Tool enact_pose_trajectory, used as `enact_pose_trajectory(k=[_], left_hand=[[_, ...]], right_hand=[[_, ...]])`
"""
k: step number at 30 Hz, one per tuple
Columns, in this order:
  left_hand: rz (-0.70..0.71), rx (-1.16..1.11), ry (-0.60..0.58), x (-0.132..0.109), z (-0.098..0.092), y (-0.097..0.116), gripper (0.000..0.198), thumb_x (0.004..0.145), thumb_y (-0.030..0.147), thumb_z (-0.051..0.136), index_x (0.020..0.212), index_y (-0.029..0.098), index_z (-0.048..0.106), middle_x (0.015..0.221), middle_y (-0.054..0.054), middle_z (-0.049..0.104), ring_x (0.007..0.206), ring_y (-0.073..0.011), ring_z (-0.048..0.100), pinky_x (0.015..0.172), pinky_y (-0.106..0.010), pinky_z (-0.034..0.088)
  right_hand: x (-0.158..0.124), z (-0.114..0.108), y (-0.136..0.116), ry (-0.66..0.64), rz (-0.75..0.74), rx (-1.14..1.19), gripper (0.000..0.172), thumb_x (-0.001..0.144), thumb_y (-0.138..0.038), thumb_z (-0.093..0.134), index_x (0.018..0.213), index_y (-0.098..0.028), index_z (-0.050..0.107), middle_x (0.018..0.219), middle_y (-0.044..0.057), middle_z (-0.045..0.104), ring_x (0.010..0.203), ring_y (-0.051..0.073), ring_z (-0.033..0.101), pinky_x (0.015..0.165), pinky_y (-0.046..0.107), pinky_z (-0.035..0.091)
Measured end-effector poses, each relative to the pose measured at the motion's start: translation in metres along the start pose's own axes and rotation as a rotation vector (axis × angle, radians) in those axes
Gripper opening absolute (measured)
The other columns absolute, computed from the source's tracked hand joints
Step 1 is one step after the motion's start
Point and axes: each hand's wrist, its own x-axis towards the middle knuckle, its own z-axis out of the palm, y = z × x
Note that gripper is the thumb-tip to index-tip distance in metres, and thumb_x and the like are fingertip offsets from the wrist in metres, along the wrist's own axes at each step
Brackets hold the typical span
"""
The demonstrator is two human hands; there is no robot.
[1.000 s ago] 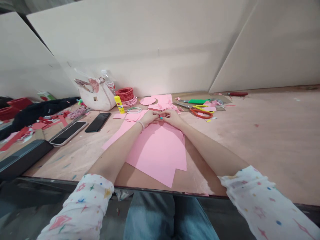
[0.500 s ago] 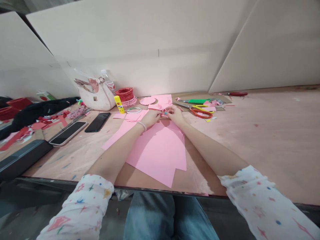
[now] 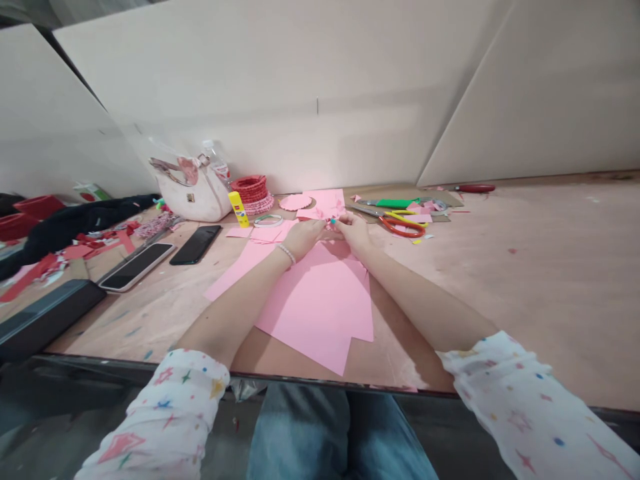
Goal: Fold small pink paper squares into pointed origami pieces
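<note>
My left hand (image 3: pixel 307 239) and my right hand (image 3: pixel 354 232) meet at the far end of the pink paper sheets, fingers closed in a pinch. Between the fingertips is a small pink paper piece (image 3: pixel 331 225), partly hidden, with a teal spot beside it that I cannot make out. Beneath my wrists lies a large pink paper sheet (image 3: pixel 320 307) with a notched near corner. Just beyond the hands are more pink papers (image 3: pixel 327 199) and a scalloped pink paper disc (image 3: pixel 295 202).
Scissors with orange handles (image 3: pixel 405 227) and a green-handled tool (image 3: pixel 395 203) lie to the right among paper scraps. A yellow glue stick (image 3: pixel 239 210), red twisted cord coil (image 3: pixel 250 190), white handbag (image 3: pixel 195 190) and two phones (image 3: pixel 196 245) are left. A white panel (image 3: pixel 280 100) stands behind.
My left hand has shifted slightly right, closer to my right hand, and its fingers now lie nearer the small paper piece. The large sheets have stayed in place.
</note>
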Motion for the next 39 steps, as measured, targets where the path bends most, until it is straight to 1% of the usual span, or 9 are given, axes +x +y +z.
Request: enact_pose_trajectory(k=[4, 9, 13, 17, 23, 27, 32, 36, 39], left_hand=[[0.091, -0.064, 0.076, -0.001, 0.003, -0.001, 0.027, 0.088, 0.024, 0.034, 0.099, 0.014, 0.056, 0.093, -0.009, 0.061, 0.088, -0.0160, 0.056, 0.076, -0.027, 0.041], [0.099, -0.204, 0.101, 0.001, 0.006, -0.002, 0.025, 0.087, 0.023, 0.036, 0.098, 0.015, 0.057, 0.096, -0.007, 0.062, 0.090, -0.0151, 0.056, 0.081, -0.027, 0.041], [0.061, -0.296, 0.117, 0.003, 0.003, -0.001, 0.024, 0.087, 0.020, 0.036, 0.097, 0.013, 0.057, 0.095, -0.008, 0.061, 0.090, -0.0145, 0.054, 0.082, -0.027, 0.041], [0.001, -0.359, 0.122, 0.003, -0.003, 0.002, 0.021, 0.084, 0.022, 0.042, 0.092, 0.012, 0.059, 0.089, -0.007, 0.062, 0.083, -0.0147, 0.055, 0.077, -0.026, 0.042], [0.046, -0.364, 0.074, 0.002, 0.000, -0.002, 0.026, 0.082, 0.028, 0.047, 0.097, 0.011, 0.058, 0.090, -0.008, 0.062, 0.082, -0.0151, 0.055, 0.076, -0.026, 0.042], [0.091, -0.334, 0.115, 0.002, 0.007, -0.007, 0.023, 0.084, 0.022, 0.042, 0.099, 0.013, 0.059, 0.094, -0.008, 0.061, 0.089, -0.0152, 0.054, 0.082, -0.028, 0.041], [0.127, -0.353, 0.147, 0.002, 0.008, -0.012, 0.024, 0.086, 0.024, 0.040, 0.094, 0.013, 0.060, 0.094, -0.008, 0.060, 0.087, -0.0138, 0.055, 0.082, -0.027, 0.042], [0.101, -0.319, 0.130, 0.002, 0.007, -0.013, 0.023, 0.085, 0.020, 0.039, 0.091, 0.013, 0.061, 0.092, -0.008, 0.061, 0.087, -0.0141, 0.055, 0.083, -0.028, 0.042], [0.023, -0.321, 0.124, 0.002, 0.005, -0.010, 0.021, 0.084, 0.020, 0.041, 0.089, 0.013, 0.061, 0.090, -0.007, 0.063, 0.085, -0.0148, 0.056, 0.081, -0.029, 0.042]], right_hand=[[-0.003, -0.001, -0.006, -0.045, -0.011, 0.007, 0.014, 0.065, -0.028, 0.053, 0.063, -0.015, 0.055, 0.061, -0.001, 0.056, 0.059, 0.011, 0.051, 0.057, 0.024, 0.043], [-0.001, -0.001, -0.004, -0.105, -0.039, -0.017, 0.014, 0.065, -0.025, 0.054, 0.068, -0.014, 0.063, 0.067, 0.000, 0.062, 0.067, 0.014, 0.056, 0.062, 0.025, 0.045], [0.001, 0.001, -0.002, -0.155, -0.063, -0.006, 0.017, 0.066, -0.022, 0.053, 0.073, -0.015, 0.066, 0.075, 0.002, 0.065, 0.073, 0.016, 0.059, 0.065, 0.026, 0.047], [0.000, 0.002, -0.002, -0.188, -0.026, 0.041, 0.017, 0.069, -0.024, 0.052, 0.076, -0.015, 0.066, 0.074, 0.003, 0.066, 0.069, 0.016, 0.061, 0.062, 0.027, 0.050], [0.001, 0.003, 0.003, -0.177, 0.027, 0.068, 0.014, 0.071, -0.026, 0.055, 0.074, -0.015, 0.063, 0.072, 0.004, 0.067, 0.064, 0.016, 0.063, 0.060, 0.028, 0.053], [0.001, 0.004, 0.004, -0.150, 0.039, 0.062, 0.013, 0.069, -0.020, 0.056, 0.080, -0.015, 0.061, 0.071, 0.005, 0.067, 0.061, 0.015, 0.063, 0.057, 0.028, 0.053], [-0.002, 0.003, -0.002, -0.197, 0.017, 0.040, 0.013, 0.068, -0.016, 0.055, 0.077, -0.014, 0.064, 0.070, 0.005, 0.067, 0.061, 0.015, 0.063, 0.060, 0.028, 0.053], [-0.003, 0.002, -0.006, -0.261, -0.043, -0.011, 0.018, 0.070, -0.017, 0.051, 0.081, -0.013, 0.066, 0.077, 0.006, 0.068, 0.065, 0.015, 0.063, 0.063, 0.029, 0.053], [-0.004, 0.002, -0.007, -0.278, -0.076, -0.044, 0.021, 0.071, -0.017, 0.050, 0.083, -0.013, 0.067, 0.079, 0.007, 0.068, 0.067, 0.016, 0.064, 0.064, 0.030, 0.053]])
